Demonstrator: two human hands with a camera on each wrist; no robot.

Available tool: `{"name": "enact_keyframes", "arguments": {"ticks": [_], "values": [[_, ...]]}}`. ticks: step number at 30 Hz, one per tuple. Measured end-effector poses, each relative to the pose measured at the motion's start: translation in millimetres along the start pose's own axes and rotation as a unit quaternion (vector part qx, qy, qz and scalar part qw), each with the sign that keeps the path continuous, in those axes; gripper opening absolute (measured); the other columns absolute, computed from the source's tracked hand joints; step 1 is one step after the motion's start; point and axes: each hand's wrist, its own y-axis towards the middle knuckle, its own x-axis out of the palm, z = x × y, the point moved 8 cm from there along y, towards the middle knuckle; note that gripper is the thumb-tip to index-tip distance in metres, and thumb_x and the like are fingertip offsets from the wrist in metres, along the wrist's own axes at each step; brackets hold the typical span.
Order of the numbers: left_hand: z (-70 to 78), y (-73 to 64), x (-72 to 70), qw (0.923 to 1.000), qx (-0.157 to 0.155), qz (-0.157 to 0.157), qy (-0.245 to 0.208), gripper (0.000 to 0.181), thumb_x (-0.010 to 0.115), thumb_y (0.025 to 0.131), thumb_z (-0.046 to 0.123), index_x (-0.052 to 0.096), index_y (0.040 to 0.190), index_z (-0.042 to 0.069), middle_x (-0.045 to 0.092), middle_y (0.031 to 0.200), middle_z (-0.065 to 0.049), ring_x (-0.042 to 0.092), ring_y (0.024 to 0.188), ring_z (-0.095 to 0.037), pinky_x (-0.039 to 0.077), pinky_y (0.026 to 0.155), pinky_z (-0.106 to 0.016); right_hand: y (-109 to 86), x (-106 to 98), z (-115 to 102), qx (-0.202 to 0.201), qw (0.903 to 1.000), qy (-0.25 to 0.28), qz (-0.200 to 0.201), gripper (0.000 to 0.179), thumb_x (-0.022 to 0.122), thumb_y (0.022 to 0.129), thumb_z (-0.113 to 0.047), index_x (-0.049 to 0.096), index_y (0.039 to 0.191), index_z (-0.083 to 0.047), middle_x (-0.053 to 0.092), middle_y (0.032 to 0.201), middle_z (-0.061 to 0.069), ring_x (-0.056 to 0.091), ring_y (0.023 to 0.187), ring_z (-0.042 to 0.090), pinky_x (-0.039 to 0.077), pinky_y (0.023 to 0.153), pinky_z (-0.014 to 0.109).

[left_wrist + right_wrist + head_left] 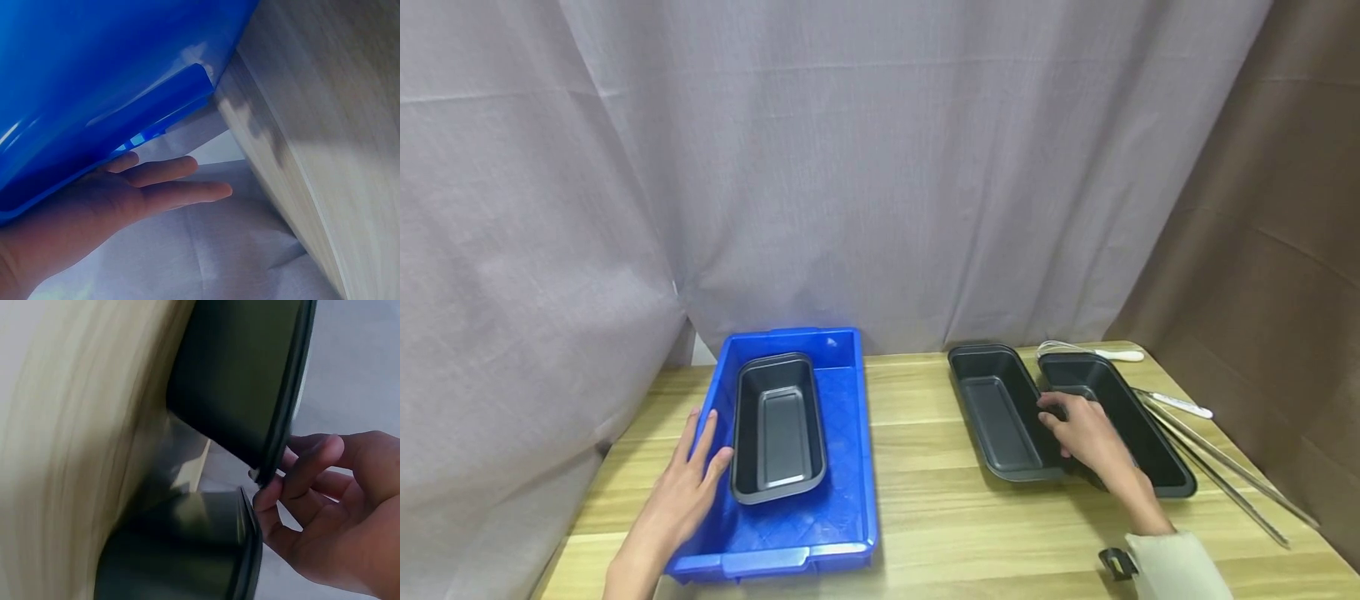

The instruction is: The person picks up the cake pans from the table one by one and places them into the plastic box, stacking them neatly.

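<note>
My right hand [1086, 433] is at the right rim of a black loaf pan [996, 421]. In the right wrist view its curled fingers [306, 487] pinch that pan's rim at a corner. A second black loaf pan [1150, 450] stands just to the right, partly behind the hand. On the left, my left hand [681, 492] rests with spread, straight fingers against the left side of a blue plastic bin [868, 467]. Inside the bin lies a third black loaf pan [782, 433], toward its left side. The left wrist view shows the hand [100, 200] along the bin's rim.
A whisk [1120, 355] with a white handle lies behind the right pan. Beside it are another white-handled utensil [1183, 406] and long metal tongs [1232, 467]. Grey curtain [880, 183] hangs behind the wooden table [917, 500]; brown cloth [1285, 275] hangs on the right.
</note>
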Motion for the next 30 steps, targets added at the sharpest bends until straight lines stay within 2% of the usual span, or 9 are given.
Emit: {"name": "enact_keyframes", "arguments": {"ticks": [4, 8, 11, 17, 20, 23, 24, 26, 30], "values": [[0.5, -0.1, 0.6, 1.0000, 0.002, 0.001, -0.003, 0.068, 0.041, 0.120, 0.038, 0.024, 0.173, -0.001, 0.011, 0.179, -0.034, 0.035, 0.153, -0.065, 0.037, 0.117, -0.079, 2.7, 5.1, -6.1, -0.013, 0.9998, 0.010, 0.014, 0.029, 0.068, 0.104, -0.005, 0.070, 0.128, 0.010, 0.067, 0.066, 0.009, 0.061, 0.047, 0.013, 0.047, 0.052, 0.030], [0.8, 0.5, 1.3, 1.0000, 0.001, -0.001, -0.004, 0.067, 0.041, 0.121, 0.038, 0.023, 0.173, -0.001, 0.011, 0.179, -0.034, 0.037, 0.153, -0.065, 0.038, 0.117, -0.078, 1.5, 11.1, -10.9, -0.024, 0.9991, 0.029, 0.022, 0.024, 0.069, 0.102, -0.003, 0.073, 0.122, 0.010, 0.077, 0.101, 0.028, 0.059, 0.048, 0.013, 0.048, 0.048, 0.028], [0.5, 0.5, 0.7, 1.0000, 0.000, -0.001, -0.003, 0.067, 0.040, 0.121, 0.037, 0.023, 0.173, -0.002, 0.011, 0.179, -0.034, 0.036, 0.153, -0.065, 0.037, 0.118, -0.078, 2.0, 21.6, -3.8, -0.014, 0.9981, 0.060, 0.007, 0.025, 0.073, 0.101, -0.006, 0.075, 0.123, 0.006, 0.075, 0.114, 0.030, 0.058, 0.049, 0.014, 0.049, 0.048, 0.028], [0.8, 0.9, 0.6, 1.0000, 0.000, -0.002, -0.002, 0.067, 0.040, 0.121, 0.037, 0.022, 0.173, -0.001, 0.010, 0.179, -0.034, 0.036, 0.154, -0.064, 0.037, 0.118, -0.078, 17.0, 54.1, 48.3, -0.053, 0.9919, 0.113, 0.025, 0.025, 0.082, 0.098, -0.018, 0.080, 0.122, -0.012, 0.079, 0.110, 0.013, 0.054, 0.054, 0.015, 0.043, 0.053, 0.031], [0.4, 0.2, 1.0, 1.0000, -0.002, -0.005, -0.003, 0.067, 0.040, 0.121, 0.036, 0.022, 0.173, -0.001, 0.010, 0.179, -0.034, 0.037, 0.153, -0.064, 0.038, 0.117, -0.079, 15.7, 56.4, 49.4, -0.071, 0.9905, 0.111, 0.040, 0.023, 0.083, 0.098, -0.020, 0.079, 0.120, -0.015, 0.082, 0.115, 0.011, 0.067, 0.074, 0.018, 0.045, 0.066, 0.029], [-0.9, -0.5, 0.7, 1.0000, -0.007, -0.006, -0.004, 0.067, 0.039, 0.121, 0.037, 0.021, 0.173, -0.001, 0.009, 0.179, -0.033, 0.039, 0.151, -0.065, 0.038, 0.116, -0.080, 4.3, 55.1, 27.5, -0.031, 0.9865, 0.160, -0.012, 0.030, 0.076, 0.103, -0.016, 0.073, 0.131, -0.008, 0.073, 0.136, 0.028, 0.069, 0.082, 0.030, 0.051, 0.064, 0.032], [-1.3, -0.6, 0.7, 0.9999, -0.008, -0.007, -0.004, 0.067, 0.039, 0.121, 0.038, 0.021, 0.173, -0.001, 0.009, 0.180, -0.033, 0.040, 0.150, -0.066, 0.038, 0.115, -0.080, -0.4, 55.2, 19.2, -0.022, 0.9828, 0.180, -0.036, 0.033, 0.072, 0.106, -0.015, 0.068, 0.138, -0.004, 0.066, 0.145, 0.034, 0.072, 0.094, 0.035, 0.055, 0.063, 0.033], [-2.0, -0.7, 0.7, 0.9999, -0.010, -0.009, -0.005, 0.068, 0.038, 0.121, 0.039, 0.021, 0.174, 0.000, 0.009, 0.180, -0.032, 0.042, 0.148, -0.067, 0.039, 0.114, -0.081, -6.6, 59.6, 11.6, 0.000, 0.9720, 0.222, -0.077, 0.042, 0.065, 0.111, -0.016, 0.057, 0.150, -0.003, 0.049, 0.160, 0.039, 0.071, 0.110, 0.048, 0.056, 0.058, 0.033], [-3.1, -0.8, 2.0, 0.9997, -0.017, -0.016, -0.005, 0.068, 0.037, 0.121, 0.040, 0.020, 0.174, 0.001, 0.007, 0.181, -0.031, 0.043, 0.147, -0.068, 0.038, 0.112, -0.083, -14.4, 69.0, 8.1, 0.006, 0.9468, 0.286, -0.147, 0.059, 0.058, 0.116, -0.019, 0.034, 0.168, -0.007, 0.032, 0.166, 0.046, 0.073, 0.110, 0.057, 0.059, 0.061, 0.033]]}}
